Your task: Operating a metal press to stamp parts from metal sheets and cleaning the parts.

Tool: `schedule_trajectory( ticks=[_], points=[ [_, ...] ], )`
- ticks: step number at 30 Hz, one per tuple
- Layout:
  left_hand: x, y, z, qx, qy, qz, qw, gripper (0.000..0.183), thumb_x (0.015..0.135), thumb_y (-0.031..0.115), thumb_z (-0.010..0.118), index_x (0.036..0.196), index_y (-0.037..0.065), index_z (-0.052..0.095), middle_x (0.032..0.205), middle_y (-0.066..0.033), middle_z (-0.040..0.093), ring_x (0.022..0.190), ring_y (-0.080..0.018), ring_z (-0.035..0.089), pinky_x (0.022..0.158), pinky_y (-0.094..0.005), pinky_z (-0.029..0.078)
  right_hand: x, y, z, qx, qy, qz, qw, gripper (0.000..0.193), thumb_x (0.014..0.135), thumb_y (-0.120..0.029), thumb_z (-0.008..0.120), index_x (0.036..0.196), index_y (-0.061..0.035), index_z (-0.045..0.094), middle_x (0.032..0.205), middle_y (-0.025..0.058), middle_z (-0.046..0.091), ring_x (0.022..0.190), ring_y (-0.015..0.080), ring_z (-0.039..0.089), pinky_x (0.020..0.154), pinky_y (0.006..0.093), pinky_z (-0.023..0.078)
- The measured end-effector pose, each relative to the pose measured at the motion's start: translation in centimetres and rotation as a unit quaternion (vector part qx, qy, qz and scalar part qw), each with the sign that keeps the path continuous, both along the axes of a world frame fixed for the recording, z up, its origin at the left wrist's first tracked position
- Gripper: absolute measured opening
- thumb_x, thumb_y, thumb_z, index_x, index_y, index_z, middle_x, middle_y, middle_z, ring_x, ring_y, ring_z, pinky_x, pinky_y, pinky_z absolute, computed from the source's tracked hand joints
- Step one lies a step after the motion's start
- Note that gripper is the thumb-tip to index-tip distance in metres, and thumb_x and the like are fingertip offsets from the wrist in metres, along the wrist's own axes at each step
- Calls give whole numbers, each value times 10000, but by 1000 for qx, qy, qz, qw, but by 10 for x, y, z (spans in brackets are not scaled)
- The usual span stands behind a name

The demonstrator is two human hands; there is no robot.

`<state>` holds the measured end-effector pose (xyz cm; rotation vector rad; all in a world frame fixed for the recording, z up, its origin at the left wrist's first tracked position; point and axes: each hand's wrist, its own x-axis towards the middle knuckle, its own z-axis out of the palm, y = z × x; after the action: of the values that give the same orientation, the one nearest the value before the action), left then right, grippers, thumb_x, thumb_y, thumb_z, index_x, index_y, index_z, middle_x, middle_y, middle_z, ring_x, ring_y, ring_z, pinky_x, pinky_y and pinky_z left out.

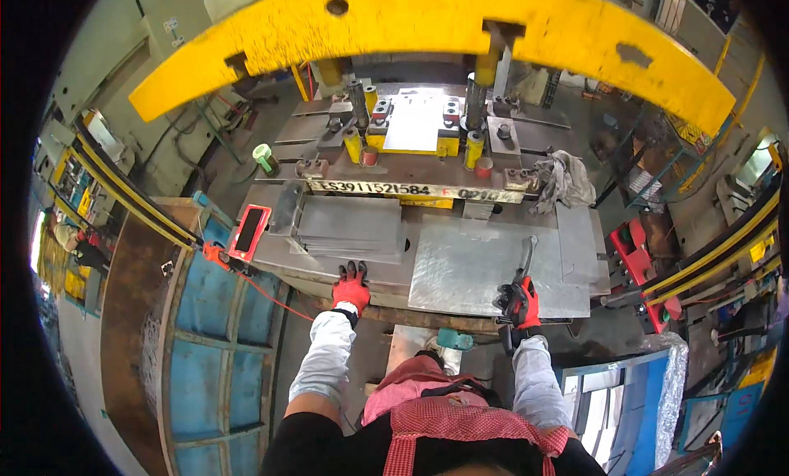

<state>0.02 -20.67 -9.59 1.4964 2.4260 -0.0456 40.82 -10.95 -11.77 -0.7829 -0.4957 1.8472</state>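
Note:
My left hand (352, 288), in a red glove with dark fingertips, lies on the front edge of the press table just below a stack of grey metal sheets (349, 221). Its fingers are stretched out and it holds nothing. My right hand (521, 302), also in a red and black glove, is closed around a slim metal hand tool with a rounded tip (530, 250); its exact kind is unclear. The tool reaches forward over a large, shiny metal plate (460, 258). Farther back, a bright flat sheet (412, 122) lies on the die between yellow posts.
A yellow press beam (411, 28) spans the top. A red-framed dark device (248, 233) lies at the table's left, a grey rag (567, 180) at the right. A green container (265, 158) stands at the back left. A blue metal rack (205, 311) stands left; a red machine part (633, 250) right.

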Motion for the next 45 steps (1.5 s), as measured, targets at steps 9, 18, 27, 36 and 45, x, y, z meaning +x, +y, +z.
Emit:
schedule_trajectory(
  ticks=[9, 18, 27, 36, 45],
  points=[
    [-5, 1, -6, -13, 1, -11, 1000, 606, 776, 281, 495, 1349, 219, 305, 1449, -96, 186, 1320, -336, 192, 999, -498, 275, -2, -3, 7, -1, -15, -14, 1000, 301, 833, -135, 551, 1110, -126, 433, 807, 137, 591, 588, 250, 572, 533, 420, 505],
    [-8, 3, -6, -13, 19, -23, 999, 617, 777, 274, 489, 1356, 222, 283, 1441, -115, 202, 1302, -354, 231, 985, -489, 301, -3, 1, 1, 25, -36, -5, 999, 94, 860, -159, 516, 900, -132, 435, 770, 118, 597, 568, 256, 579, 523, 425, 507],
    [-7, 2, -20, 58, 7, -38, 998, 539, 772, 227, 490, 1299, 192, 380, 1390, -130, 307, 1250, -381, 314, 898, -515, 390, -4, -4, 8, 72, -86, -38, 993, 174, 866, -173, 508, 1024, -107, 482, 779, 87, 566, 657, 215, 578, 551, 344, 490],
    [-12, -7, -25, 127, 47, -67, 989, 585, 786, 246, 507, 1334, 177, 314, 1382, -152, 304, 1245, -403, 301, 899, -513, 384, -9, -4, 7, 131, -64, 13, 989, 248, 839, -123, 539, 1073, -83, 470, 768, 47, 526, 654, 178, 558, 546, 341, 478],
    [-5, 1, 56, 111, -221, -21, 969, 494, 816, 418, 504, 1194, 100, 513, 1149, -157, 534, 1064, -307, 509, 899, -381, 404, -151, 87, 191, 307, -227, 101, 919, 475, 806, -83, 581, 1255, -49, 429, 791, -2, 505, 644, 74, 481, 523, 243, 441]
  ],
)
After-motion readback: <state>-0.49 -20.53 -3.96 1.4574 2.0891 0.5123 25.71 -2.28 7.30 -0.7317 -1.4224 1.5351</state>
